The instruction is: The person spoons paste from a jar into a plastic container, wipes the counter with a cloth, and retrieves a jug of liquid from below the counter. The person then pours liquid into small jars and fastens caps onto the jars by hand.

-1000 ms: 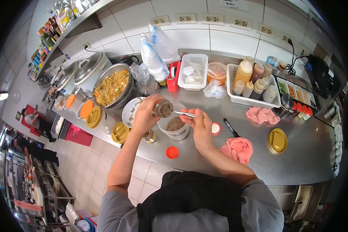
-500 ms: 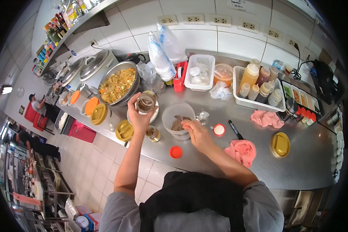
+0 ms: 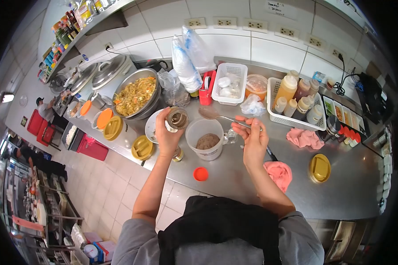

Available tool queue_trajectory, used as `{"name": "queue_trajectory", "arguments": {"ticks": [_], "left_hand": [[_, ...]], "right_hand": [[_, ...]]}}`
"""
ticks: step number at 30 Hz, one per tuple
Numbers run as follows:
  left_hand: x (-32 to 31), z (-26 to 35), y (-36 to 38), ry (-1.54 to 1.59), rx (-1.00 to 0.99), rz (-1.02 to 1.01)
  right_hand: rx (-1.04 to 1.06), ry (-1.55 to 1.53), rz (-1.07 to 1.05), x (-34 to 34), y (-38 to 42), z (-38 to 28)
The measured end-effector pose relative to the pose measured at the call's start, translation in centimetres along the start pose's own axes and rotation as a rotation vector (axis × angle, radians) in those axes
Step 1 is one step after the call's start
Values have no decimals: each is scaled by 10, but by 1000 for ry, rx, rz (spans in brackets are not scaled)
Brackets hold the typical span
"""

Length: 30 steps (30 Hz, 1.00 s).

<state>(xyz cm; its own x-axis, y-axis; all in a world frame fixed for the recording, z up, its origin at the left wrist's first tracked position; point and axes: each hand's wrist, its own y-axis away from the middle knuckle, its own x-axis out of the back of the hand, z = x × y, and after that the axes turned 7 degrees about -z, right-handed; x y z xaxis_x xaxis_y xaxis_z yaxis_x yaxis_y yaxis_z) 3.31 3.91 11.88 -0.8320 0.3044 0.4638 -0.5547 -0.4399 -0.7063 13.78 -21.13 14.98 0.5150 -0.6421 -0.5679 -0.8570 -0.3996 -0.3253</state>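
Tilted in my left hand is a small glass jar, its mouth turned up towards me and some brown content inside. My right hand grips a metal spoon by the handle, its bowl above the far rim of the pitcher and near the jar. Brown powder lies at the bottom of the clear plastic pitcher, which stands between my hands. Another small jar is partly hidden behind my left wrist. A red lid lies in front of the pitcher.
A bowl of noodles and lidded pots stand at the left. Behind are a white basket and a basket of sauce bottles. Pink cloths and a yellow lid lie at the right. Two people are at far left.
My right hand has lifted the spoon out of the pitcher and moved up and right. My left hand has shifted slightly right with the jar, closer to the pitcher.
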Motion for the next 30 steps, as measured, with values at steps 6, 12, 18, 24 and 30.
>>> {"name": "queue_trajectory", "arguments": {"ticks": [6, 12, 18, 24, 30], "left_hand": [[-4, 28, -6, 24, 13, -120], [-4, 39, -6, 115, -44, -168], [4, 47, -7, 107, -78, -182], [2, 45, -6, 120, -89, -189], [5, 46, -7, 160, -94, -185]], "right_hand": [[260, 422, -404, -23, 10, -13], [611, 913, -706, -41, 2, -6], [573, 955, -796, -44, 8, -5], [615, 908, -722, -50, 7, -14], [504, 846, -766, -46, 15, -6]]}}
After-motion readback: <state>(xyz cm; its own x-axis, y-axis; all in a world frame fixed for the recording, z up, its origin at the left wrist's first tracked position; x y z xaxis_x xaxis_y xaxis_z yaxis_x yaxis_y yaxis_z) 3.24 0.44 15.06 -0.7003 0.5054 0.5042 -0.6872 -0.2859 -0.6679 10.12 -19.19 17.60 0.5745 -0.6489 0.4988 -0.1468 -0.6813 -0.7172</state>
